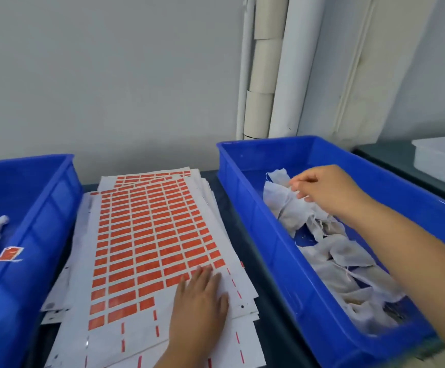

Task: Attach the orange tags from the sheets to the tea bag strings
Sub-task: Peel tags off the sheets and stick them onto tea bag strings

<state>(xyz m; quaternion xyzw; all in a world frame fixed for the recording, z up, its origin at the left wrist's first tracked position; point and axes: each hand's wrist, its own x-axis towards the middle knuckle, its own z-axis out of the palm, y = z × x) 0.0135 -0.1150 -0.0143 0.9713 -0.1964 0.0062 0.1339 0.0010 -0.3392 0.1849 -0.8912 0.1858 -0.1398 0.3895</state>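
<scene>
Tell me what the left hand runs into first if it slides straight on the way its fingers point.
The left hand lies flat on the top sheet, fingers pointing up and slightly right. Going on, it would first cross more orange tags, then probably the sheet's right edge; depth there is hard to judge.

The left blue bin [30, 208] is cut off by the frame's edge; tag [10, 253] print is blurred.

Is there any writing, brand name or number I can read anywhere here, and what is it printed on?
No text can be read.
Orange tags on the top sheet: any print is too blurred to read.
Loose tag in the left blue bin: blurred as well.
Right blue bin and white tub: no visible markings.
</scene>
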